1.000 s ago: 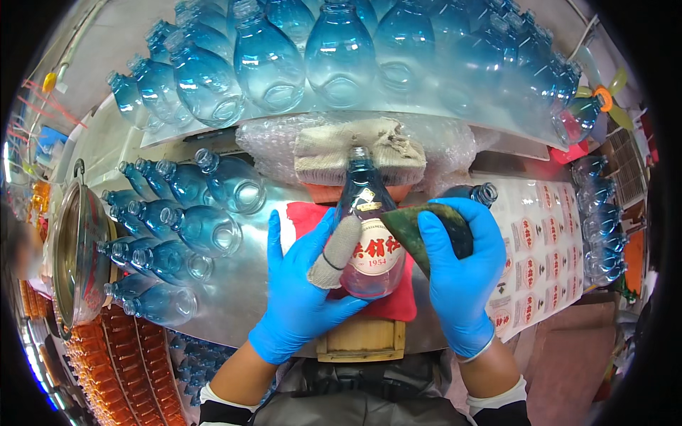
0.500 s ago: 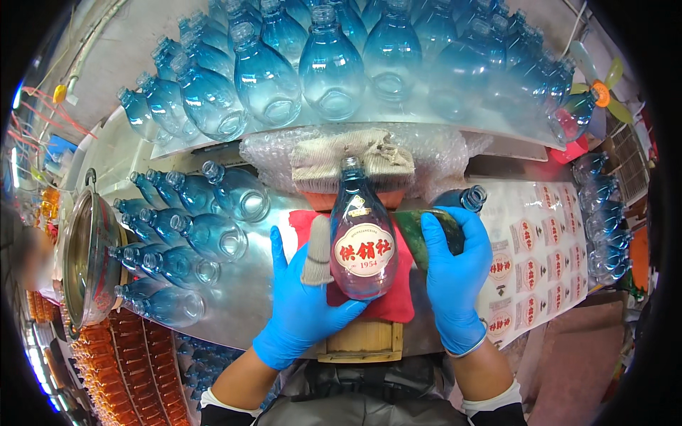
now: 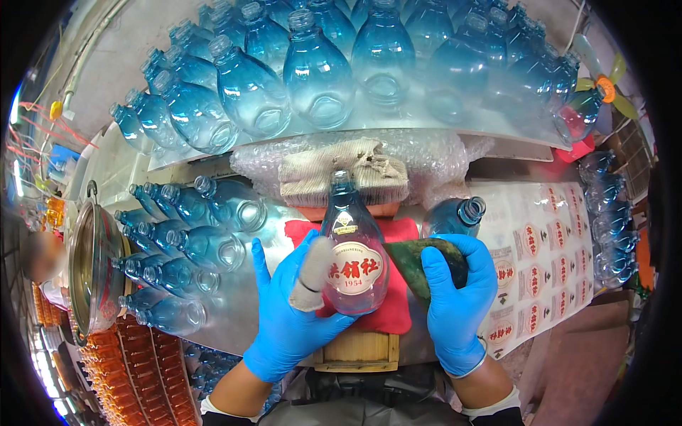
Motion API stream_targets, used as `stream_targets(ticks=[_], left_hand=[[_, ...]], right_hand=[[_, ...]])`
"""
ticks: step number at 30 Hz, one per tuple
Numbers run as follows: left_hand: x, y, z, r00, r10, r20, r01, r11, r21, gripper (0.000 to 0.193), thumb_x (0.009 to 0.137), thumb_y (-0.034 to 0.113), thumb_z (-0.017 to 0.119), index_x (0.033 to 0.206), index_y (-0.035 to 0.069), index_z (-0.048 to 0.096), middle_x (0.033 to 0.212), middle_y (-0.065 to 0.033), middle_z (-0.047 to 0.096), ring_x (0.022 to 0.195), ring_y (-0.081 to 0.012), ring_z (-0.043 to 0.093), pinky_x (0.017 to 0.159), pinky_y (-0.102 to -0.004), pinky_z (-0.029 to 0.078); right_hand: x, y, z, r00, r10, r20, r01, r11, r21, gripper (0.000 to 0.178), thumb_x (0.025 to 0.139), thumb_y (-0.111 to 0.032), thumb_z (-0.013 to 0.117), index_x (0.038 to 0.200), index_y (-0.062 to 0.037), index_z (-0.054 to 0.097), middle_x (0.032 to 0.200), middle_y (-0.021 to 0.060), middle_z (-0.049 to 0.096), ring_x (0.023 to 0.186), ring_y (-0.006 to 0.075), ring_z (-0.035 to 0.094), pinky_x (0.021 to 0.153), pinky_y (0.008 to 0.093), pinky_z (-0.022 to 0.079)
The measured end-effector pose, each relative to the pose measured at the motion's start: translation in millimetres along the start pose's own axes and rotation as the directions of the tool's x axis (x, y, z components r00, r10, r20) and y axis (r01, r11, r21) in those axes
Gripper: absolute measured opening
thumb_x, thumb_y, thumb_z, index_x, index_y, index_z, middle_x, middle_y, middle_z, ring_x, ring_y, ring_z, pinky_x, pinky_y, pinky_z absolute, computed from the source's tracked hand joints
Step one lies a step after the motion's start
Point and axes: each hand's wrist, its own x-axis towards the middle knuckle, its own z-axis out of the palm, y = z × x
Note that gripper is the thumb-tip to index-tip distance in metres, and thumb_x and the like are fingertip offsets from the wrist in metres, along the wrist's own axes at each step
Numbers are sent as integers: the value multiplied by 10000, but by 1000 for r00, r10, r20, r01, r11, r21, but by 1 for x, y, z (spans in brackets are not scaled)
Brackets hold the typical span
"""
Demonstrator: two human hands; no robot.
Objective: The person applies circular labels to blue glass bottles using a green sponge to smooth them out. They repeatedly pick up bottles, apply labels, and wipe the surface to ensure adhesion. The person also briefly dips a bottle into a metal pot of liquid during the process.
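Left-hand (image 3: 288,323) grip around empty labelled blue bottle (image 3: 353,259)

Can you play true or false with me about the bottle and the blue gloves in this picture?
1. The left hand holds a labelled bottle. True.
2. The right hand is empty. False: it grips a green cloth.
3. The bottle lies over a red pad. True.
4. The bottles at the back are orange. False: they are blue.
5. A sheet of labels lies to the right. True.
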Motion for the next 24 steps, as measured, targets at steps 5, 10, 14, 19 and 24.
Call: stream_targets(ticks=[5,10,14,19,24], left_hand=[[9,1,-8,998,36,41,-35,999,-26,838,620,441,753,1328,128,432,1314,-129,463,1107,-246,521,1034,-633,-26],[5,0,-3,1000,16,-1,-16,997,-69,862,619,437,760,1335,102,416,1292,-134,489,1108,-258,536,1029,-637,-49],[3,-1,1,999,27,-22,-29,994,-105,897,620,431,766,1356,94,381,1293,-143,488,1131,-270,525,1027,-631,-71],[-3,-2,8,998,12,-65,-24,983,-181,949,644,411,757,1397,71,291,1285,-156,491,1171,-298,493,1025,-621,-90],[-9,1,19,997,-55,-49,44,978,-204,987,707,408,710,1413,-16,166,1320,-177,450,1203,-316,458,1015,-604,-140]], right_hand=[[5,-3,2,999,-6,38,6,1000,-11,192,775,-75,709,925,-9,610,845,59,617,747,109,584,662,244,483],[20,-4,13,984,-96,147,109,991,-83,193,764,-85,718,914,-18,617,805,71,610,707,136,603,640,255,488],[24,0,16,984,-145,108,162,972,-170,189,760,-92,719,898,-15,616,814,84,626,714,146,621,633,259,494],[24,5,19,993,-96,71,106,982,-157,205,759,-95,718,914,-14,611,812,84,636,714,144,619,634,258,494],[21,11,21,990,-144,-11,138,968,-211,203,761,-95,717,915,-13,613,812,82,636,714,144,603,646,262,488]])
